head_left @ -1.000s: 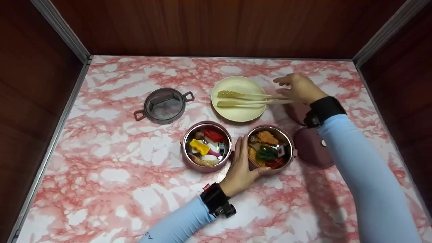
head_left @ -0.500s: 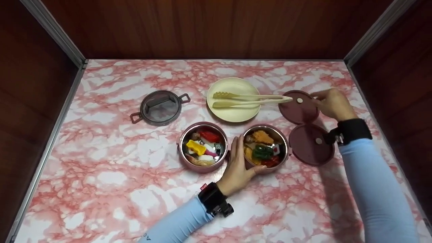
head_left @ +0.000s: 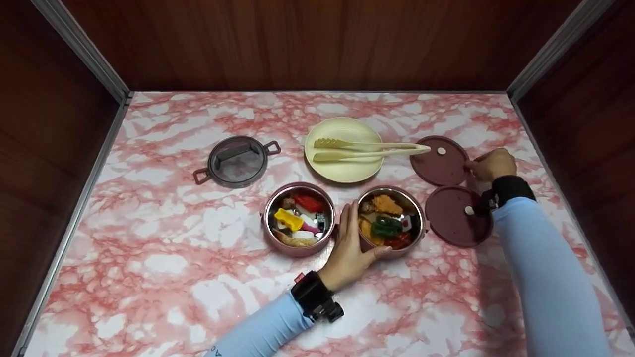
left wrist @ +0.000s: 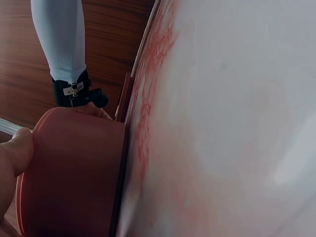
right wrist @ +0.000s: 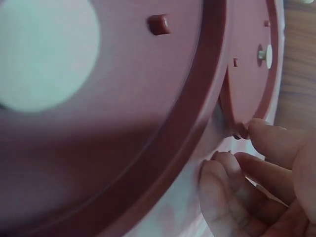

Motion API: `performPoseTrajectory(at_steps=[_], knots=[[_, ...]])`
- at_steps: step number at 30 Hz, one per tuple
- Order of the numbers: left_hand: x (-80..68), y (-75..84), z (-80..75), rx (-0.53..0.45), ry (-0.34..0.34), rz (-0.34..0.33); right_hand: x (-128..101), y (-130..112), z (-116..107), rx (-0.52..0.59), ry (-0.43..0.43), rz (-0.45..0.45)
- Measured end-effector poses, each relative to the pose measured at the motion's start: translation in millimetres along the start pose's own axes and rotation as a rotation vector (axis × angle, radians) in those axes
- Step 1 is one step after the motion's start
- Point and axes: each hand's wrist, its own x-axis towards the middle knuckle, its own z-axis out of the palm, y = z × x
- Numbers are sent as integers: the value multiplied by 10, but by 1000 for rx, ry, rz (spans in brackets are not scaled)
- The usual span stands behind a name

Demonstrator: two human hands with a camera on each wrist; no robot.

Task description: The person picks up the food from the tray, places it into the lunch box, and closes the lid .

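Left wrist: container (left wrist: 74, 173) mostly cropped, contents hidden

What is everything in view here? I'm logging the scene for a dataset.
Round pink metal-lined food containers: 2, filled with colourful toy food, centre; left one, right one.
Flat round maroon lids: 2, right side; far lid, near lid.
Round grey transparent lid with handles: 1, left of centre.
Pale yellow round plate: 1, behind the containers.
Pale yellow tongs: 1, lying on the plate.
Pink marble-patterned tabletop: 1.
Left hand: grips the right container.
Right hand: fingers at the far lid's edge.
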Motion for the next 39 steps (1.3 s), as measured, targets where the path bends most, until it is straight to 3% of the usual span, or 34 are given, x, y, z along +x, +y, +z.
performPoseTrajectory(at_steps=[7, 11, 17, 24, 29, 31, 34, 39], knots=[[-3, -4, -3, 7, 1, -7, 75, -76, 2, -105, -32, 81], [-2, 2, 1, 18, -2, -6, 62, -76, -52, -84, -7, 127], [-16, 30, -16, 23, -10, 5, -66, -31, -265, 134, 98, 101], [1, 61, -71, 26, -29, -14, -327, -122, -621, 636, 209, 126], [-8, 119, -147, 4, -43, -32, -621, -258, -680, 901, 354, 73], [-32, 169, -184, -3, -39, -18, -751, -323, -631, 942, 398, 45], [-86, 270, -251, 4, -28, 56, -950, -433, -510, 975, 434, 17], [-183, 480, -485, 0, 7, 217, -1278, -637, -228, 869, 439, -31]])
